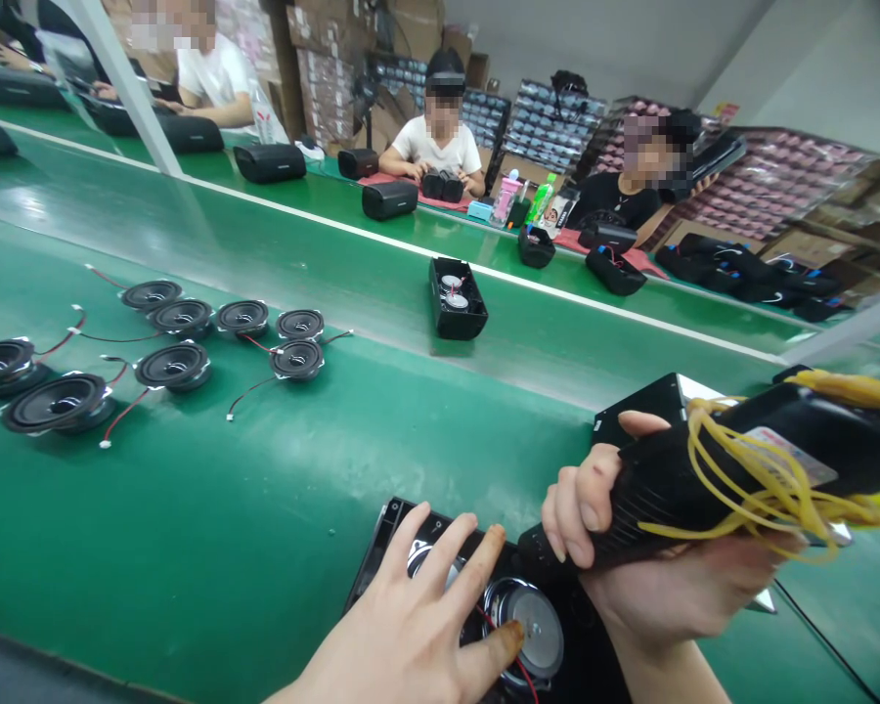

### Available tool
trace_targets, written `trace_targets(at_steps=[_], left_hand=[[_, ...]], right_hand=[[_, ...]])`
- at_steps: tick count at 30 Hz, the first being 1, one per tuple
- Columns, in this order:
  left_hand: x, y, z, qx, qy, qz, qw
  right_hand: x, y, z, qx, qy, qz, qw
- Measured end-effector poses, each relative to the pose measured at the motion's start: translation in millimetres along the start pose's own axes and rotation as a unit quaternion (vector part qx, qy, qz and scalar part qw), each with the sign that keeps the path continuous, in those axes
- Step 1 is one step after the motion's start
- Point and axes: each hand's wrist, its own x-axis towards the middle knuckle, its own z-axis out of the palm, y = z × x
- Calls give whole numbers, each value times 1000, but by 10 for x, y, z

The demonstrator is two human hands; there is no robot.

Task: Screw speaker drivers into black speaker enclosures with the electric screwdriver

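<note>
- The left hand lies flat with spread fingers on a black plastic speaker housing at the bottom edge of the view; it presses on top and grasps nothing.
- Inside this housing, a round speaker driver with a silver metal back sits just beside the thumb and the index finger of the left hand, and thin red wires cross it.
- The right hand is clenched around the handle of a black power tool wrapped with yellow rubber bands, which is held above the right side of the housing.
- The housing rests on the green conveyor belt, at the near edge, directly in front of the person.
- To the left on the belt lies a group of loose black round speaker drivers with red wires, well apart from both hands.
- Farther away, near the middle of the belt, stands another open black housing with two drivers inside.
- On the far side of the belt sit several other workers with black speaker boxes before them.
</note>
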Motion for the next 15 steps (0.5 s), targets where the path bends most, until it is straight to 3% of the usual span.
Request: trace_targets(at_steps=[4, 8, 15], left_hand=[[22, -12, -37, 1, -20, 4, 1000], [19, -23, -56, -9, -40, 18, 999], [24, -43, -51, 21, -26, 24, 999]], right_hand=[[-49, 22, 42, 11, 11, -2, 1000], [-110, 18, 74, 15, -31, 13, 999], [-180, 39, 72, -5, -63, 17, 998]])
